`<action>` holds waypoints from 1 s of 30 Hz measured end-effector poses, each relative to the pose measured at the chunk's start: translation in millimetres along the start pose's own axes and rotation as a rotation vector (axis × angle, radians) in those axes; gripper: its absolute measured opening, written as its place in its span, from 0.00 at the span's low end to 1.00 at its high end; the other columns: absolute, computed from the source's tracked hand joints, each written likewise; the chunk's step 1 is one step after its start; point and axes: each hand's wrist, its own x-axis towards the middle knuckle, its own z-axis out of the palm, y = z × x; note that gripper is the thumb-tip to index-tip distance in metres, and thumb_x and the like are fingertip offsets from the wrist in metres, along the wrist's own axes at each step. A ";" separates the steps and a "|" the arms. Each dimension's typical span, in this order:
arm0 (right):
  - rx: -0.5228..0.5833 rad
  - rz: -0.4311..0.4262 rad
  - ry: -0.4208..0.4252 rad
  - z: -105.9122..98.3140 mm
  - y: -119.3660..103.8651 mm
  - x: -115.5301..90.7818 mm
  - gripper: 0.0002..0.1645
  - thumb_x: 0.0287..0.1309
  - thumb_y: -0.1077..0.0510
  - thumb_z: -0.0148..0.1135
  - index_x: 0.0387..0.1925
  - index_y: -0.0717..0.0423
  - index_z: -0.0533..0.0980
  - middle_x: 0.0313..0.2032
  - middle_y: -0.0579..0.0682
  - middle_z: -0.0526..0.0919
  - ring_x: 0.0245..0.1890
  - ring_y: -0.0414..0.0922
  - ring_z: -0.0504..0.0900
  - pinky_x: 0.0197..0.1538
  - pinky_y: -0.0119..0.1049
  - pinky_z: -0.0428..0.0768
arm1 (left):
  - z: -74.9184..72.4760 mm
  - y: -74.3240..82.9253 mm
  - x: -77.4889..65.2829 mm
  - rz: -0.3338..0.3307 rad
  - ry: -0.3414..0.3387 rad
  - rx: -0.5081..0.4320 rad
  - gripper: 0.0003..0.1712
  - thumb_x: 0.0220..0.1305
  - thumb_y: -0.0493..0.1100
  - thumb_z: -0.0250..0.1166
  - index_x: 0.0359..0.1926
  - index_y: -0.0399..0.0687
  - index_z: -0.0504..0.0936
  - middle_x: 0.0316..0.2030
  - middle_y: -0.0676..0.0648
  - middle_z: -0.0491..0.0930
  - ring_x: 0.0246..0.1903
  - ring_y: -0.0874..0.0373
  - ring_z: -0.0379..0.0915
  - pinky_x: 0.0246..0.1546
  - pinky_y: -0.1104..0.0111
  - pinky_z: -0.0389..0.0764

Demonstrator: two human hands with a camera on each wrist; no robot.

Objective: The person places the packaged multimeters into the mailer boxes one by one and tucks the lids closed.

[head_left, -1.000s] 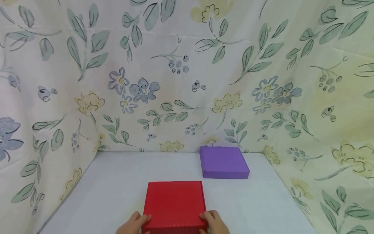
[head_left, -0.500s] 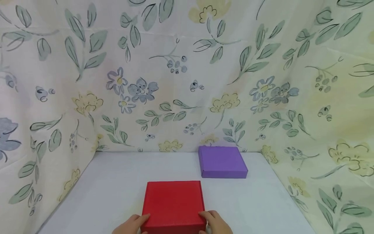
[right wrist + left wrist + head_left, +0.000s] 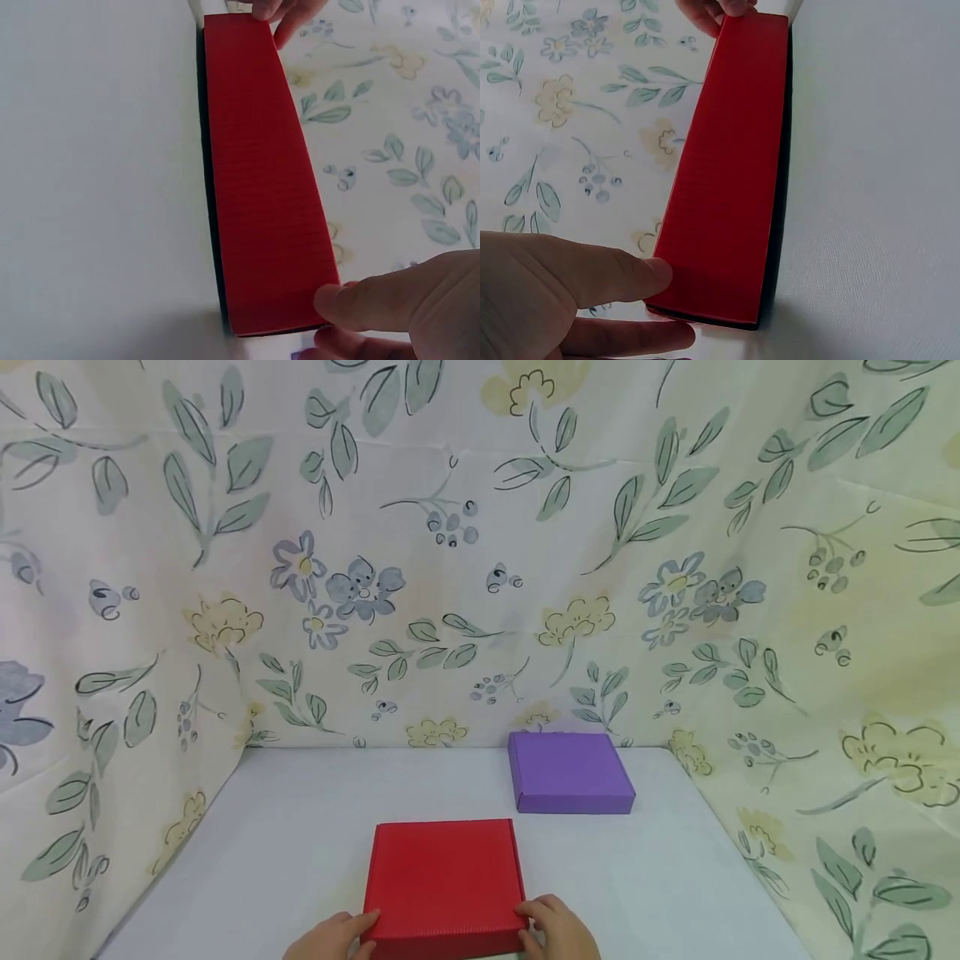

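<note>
A flat red cardboard box (image 3: 446, 881) lies at the near middle of the white table, its lid down. My left hand (image 3: 330, 937) grips the box's near left corner. In the left wrist view, the thumb of my left hand (image 3: 562, 281) presses the red front face, and a finger reaches past the box's end. My right hand (image 3: 558, 928) holds the near right corner. Its thumb lies on the front face near that corner in the right wrist view, with fingers of my right hand (image 3: 405, 307) just beyond the edge. A dark gap or shadow runs along the box's lower front edge.
A purple cardboard box (image 3: 572, 772) lies farther back, right of the red one, near the rear curtain. Floral cloth (image 3: 442, 552) hangs behind the white table (image 3: 315, 810) and along both sides.
The red box has shifted slightly away and turned a little, its lower front edge now showing at the right. My right fingers have moved slightly at the corner. The purple box stays put.
</note>
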 end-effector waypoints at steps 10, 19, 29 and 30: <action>-0.076 -0.004 0.058 0.4 -9.3 17.4 0.15 0.49 0.59 0.80 0.42 0.52 0.88 0.33 0.41 0.80 0.28 0.36 0.74 0.35 0.34 0.81 | -4.2 1.3 8.8 -0.075 0.088 -0.041 0.29 0.54 0.48 0.79 0.55 0.38 0.86 0.28 0.53 0.77 0.24 0.60 0.70 0.30 0.64 0.79; -0.101 -0.007 0.086 2.3 -12.4 32.2 0.14 0.48 0.61 0.80 0.40 0.54 0.90 0.31 0.41 0.79 0.28 0.37 0.72 0.33 0.33 0.78 | -13.0 8.7 15.0 -0.104 0.141 -0.052 0.32 0.51 0.44 0.81 0.57 0.37 0.85 0.35 0.50 0.84 0.27 0.59 0.73 0.35 0.62 0.82; -0.067 -0.010 0.111 2.7 -6.8 50.0 0.11 0.48 0.63 0.79 0.37 0.54 0.91 0.30 0.40 0.79 0.25 0.36 0.71 0.27 0.30 0.72 | -22.4 12.3 29.1 -0.102 0.146 -0.047 0.31 0.52 0.42 0.81 0.56 0.35 0.85 0.39 0.46 0.86 0.32 0.57 0.77 0.40 0.58 0.85; -0.065 -0.014 0.118 3.0 -5.8 51.6 0.11 0.48 0.63 0.78 0.37 0.54 0.91 0.30 0.40 0.80 0.25 0.36 0.71 0.26 0.31 0.72 | -22.9 12.8 30.8 -0.096 0.149 -0.049 0.30 0.52 0.42 0.80 0.56 0.35 0.85 0.39 0.46 0.86 0.32 0.57 0.77 0.40 0.58 0.85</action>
